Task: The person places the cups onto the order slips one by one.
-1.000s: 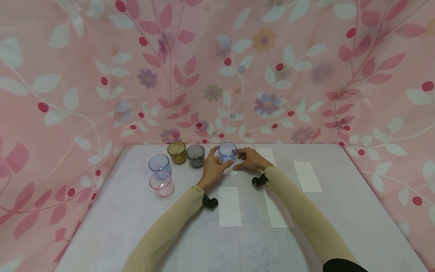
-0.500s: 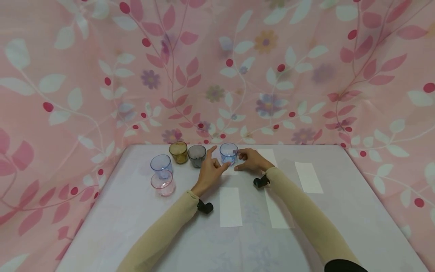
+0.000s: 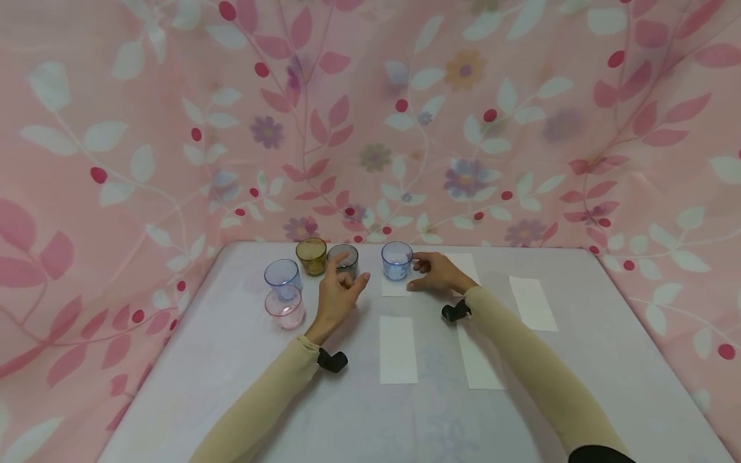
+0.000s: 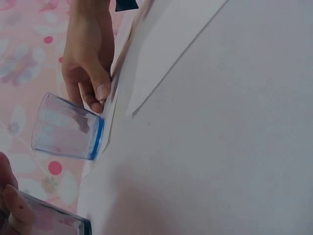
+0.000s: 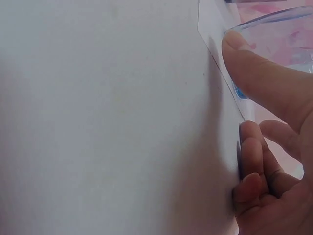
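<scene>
A clear blue drinking glass (image 3: 397, 262) stands upright on a white paper rectangle (image 3: 396, 289) at the back of the table. Beside its right side is my right hand (image 3: 437, 273), thumb and fingers parted; whether a fingertip touches the glass I cannot tell. My left hand (image 3: 334, 301) is in front of a grey glass (image 3: 350, 258), partly covering it, with thumb and forefinger spread. In the left wrist view those fingers (image 4: 18, 208) overlap the grey glass (image 4: 58, 219), and contact is unclear. The right wrist view shows my thumb (image 5: 264, 73) in front of the blue glass (image 5: 279, 36).
An amber glass (image 3: 312, 257) stands left of the grey one. Further left are a second blue glass (image 3: 282, 276) and a pink glass (image 3: 285, 308). More paper rectangles (image 3: 398, 350) lie on the white table (image 3: 231, 386). A floral curtain (image 3: 370, 128) hangs behind.
My left hand has let go of the blue glass and moved left to the grey glass. The right hand stays beside the blue glass, which has kept its place on the paper.
</scene>
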Available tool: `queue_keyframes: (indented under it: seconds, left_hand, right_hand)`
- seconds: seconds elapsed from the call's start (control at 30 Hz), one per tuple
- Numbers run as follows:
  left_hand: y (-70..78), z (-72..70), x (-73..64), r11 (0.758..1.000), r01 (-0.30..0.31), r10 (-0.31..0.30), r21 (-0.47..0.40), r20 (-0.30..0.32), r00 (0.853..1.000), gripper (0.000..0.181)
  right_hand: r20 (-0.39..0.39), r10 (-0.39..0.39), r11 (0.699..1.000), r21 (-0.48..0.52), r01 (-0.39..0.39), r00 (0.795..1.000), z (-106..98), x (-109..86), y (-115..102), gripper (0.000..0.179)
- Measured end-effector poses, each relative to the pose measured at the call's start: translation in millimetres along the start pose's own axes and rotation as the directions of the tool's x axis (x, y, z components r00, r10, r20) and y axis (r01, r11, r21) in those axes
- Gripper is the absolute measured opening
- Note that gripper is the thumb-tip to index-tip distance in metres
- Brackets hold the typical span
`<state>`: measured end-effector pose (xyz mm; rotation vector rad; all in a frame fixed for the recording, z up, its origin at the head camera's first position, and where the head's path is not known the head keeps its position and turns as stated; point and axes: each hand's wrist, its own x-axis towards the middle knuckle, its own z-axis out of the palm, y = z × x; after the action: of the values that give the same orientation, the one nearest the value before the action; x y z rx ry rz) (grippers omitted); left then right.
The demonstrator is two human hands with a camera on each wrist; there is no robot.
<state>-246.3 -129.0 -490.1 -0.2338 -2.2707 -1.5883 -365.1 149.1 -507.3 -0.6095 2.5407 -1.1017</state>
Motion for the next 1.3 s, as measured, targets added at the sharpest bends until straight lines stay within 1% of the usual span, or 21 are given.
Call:
queue_keyframes:
  seconds: [0.2, 0.27, 0.4, 0.53, 0.67, 0.8, 0.97, 1.1, 1.2, 1.3]
  left_hand:
    - [-6.3, -6.9, 0.2, 1.000, 0.017, -0.016, 0.015, -0.067, 0.998, 0.069]
    - [-8.0, -9.6, 1.1, 1.000, 0.022, -0.021, 0.018, -0.087, 0.996, 0.069]
    - [-9.6, -11.9, 3.1, 0.999, 0.039, -0.036, 0.022, -0.130, 0.991, 0.070]
    - [-10.8, -13.0, 5.9, 0.997, 0.072, -0.067, 0.023, -0.164, 0.984, 0.073]
    - [-13.8, -14.2, 8.5, 0.995, 0.094, -0.088, 0.025, -0.176, 0.980, 0.075]
    - [-17.7, -13.7, 9.2, 0.993, 0.111, -0.102, 0.041, -0.178, 0.979, 0.075]
    - [-23.0, -11.1, 10.5, 0.987, 0.138, -0.122, 0.085, -0.175, 0.977, 0.076]
    - [-24.2, -7.7, 11.4, 0.984, 0.154, -0.136, 0.088, -0.184, 0.974, 0.078]
    - [-25.3, -4.8, 11.6, 0.981, 0.169, -0.147, 0.092, -0.207, 0.967, 0.077]
    - [-27.7, -1.4, 12.2, 0.974, 0.192, -0.160, 0.116, -0.240, 0.958, 0.078]
  right_hand:
    - [0.010, 0.012, 0.999, 0.038, -0.013, 1.000, -5, -12.9, 1, 0.088]
    - [0.012, -0.001, 0.999, 0.041, 0.000, 1.000, -6, -18.2, -1, 0.087]
    - [0.008, -0.043, 0.999, 0.010, 0.043, 0.999, -9, -28.1, -1, 0.084]
    - [0.002, -0.047, 0.999, 0.015, 0.047, 0.999, -16, -36.0, 0, 0.084]
    - [-0.011, -0.028, 0.999, 0.029, 0.029, 1.000, -26, -44.6, 1, 0.084]
    - [-0.016, -0.022, 1.000, 0.019, 0.023, 1.000, -34, -52.2, 6, 0.084]
    - [-0.023, -0.025, 0.999, 0.027, 0.026, 0.999, -42, -59.0, 13, 0.083]
    - [-0.020, -0.042, 0.998, 0.049, 0.043, 0.999, -46, -65.4, 16, 0.082]
    - [-0.025, -0.054, 0.997, 0.051, 0.055, 0.998, -49, -70.0, 17, 0.081]
    - [-0.035, -0.063, 0.997, 0.041, 0.064, 0.997, -53, -73.9, 17, 0.080]
